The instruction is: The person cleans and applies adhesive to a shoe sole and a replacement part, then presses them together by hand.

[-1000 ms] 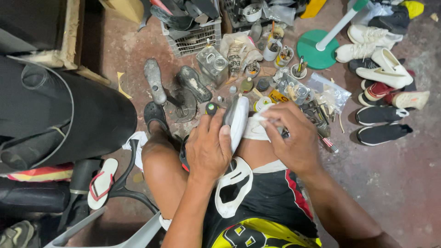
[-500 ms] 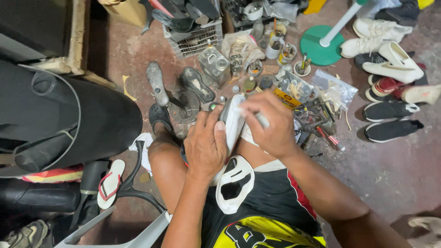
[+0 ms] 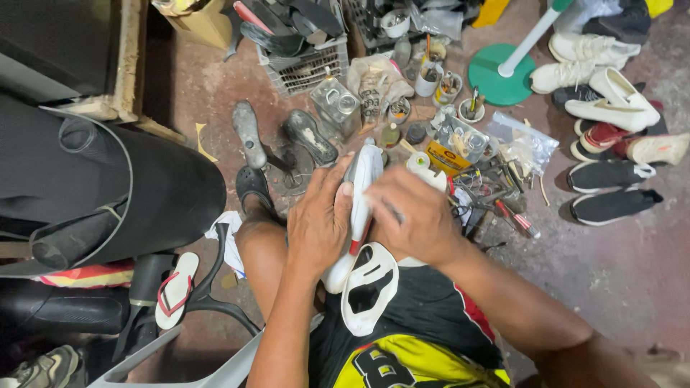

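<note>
A white sneaker (image 3: pixel 361 178) with a red accent lies sole-side up across my lap. My left hand (image 3: pixel 320 223) wraps around its side and grips it. My right hand (image 3: pixel 415 215) is closed against the sneaker's other side; whatever it pinches is too small to make out. A white shoe piece with dark cut-outs (image 3: pixel 369 287) rests on my black shorts just below the hands.
Jars, tins and small tools (image 3: pixel 460 154) crowd the floor ahead. An iron shoe last stand (image 3: pixel 287 147), a wire crate (image 3: pixel 302 61), a green-based pole (image 3: pixel 501 72), pairs of shoes (image 3: pixel 607 108) at right, black rubber sheeting (image 3: pixel 108 194) at left.
My right hand has slid from the sneaker's far tip back toward me along its side. The left hand keeps its grip, and the view has shifted slightly.
</note>
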